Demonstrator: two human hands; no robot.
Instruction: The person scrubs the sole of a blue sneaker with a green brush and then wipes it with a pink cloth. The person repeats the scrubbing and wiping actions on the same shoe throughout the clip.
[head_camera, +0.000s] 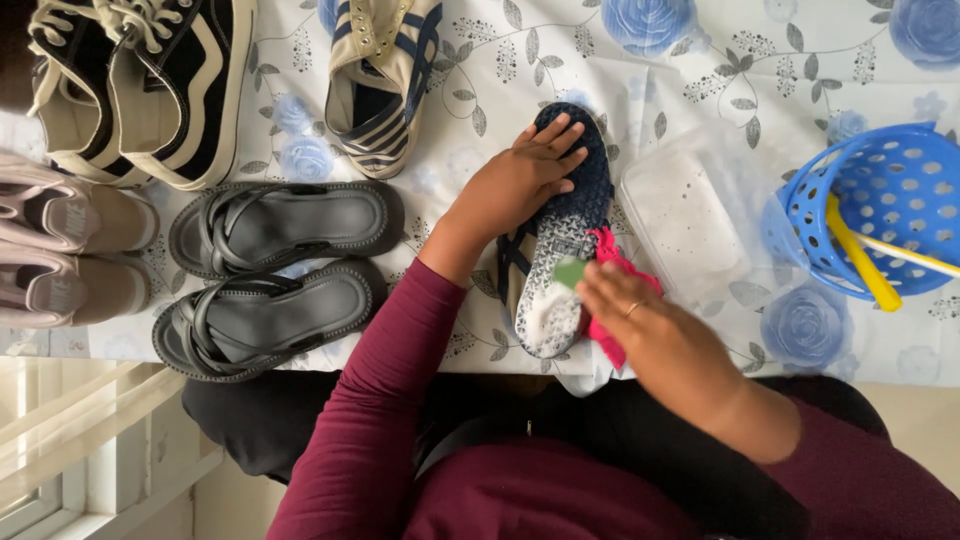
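Note:
A dark blue knit shoe (590, 195) lies on its side on the flowered tablecloth, its pale sole (545, 300) facing up and covered in white foam. My left hand (525, 175) presses flat on the toe end and holds the shoe down. My right hand (640, 320) grips a pink brush (612, 252) with a green part (570, 270), resting against the sole near the heel.
A clear tub of soapy water (690, 215) stands right of the shoe. A blue perforated basket (880, 200) holds yellow tools. To the left lie grey sandals (275, 265), a striped shoe (385, 80), black sneakers (150, 90) and pink shoes (60, 245).

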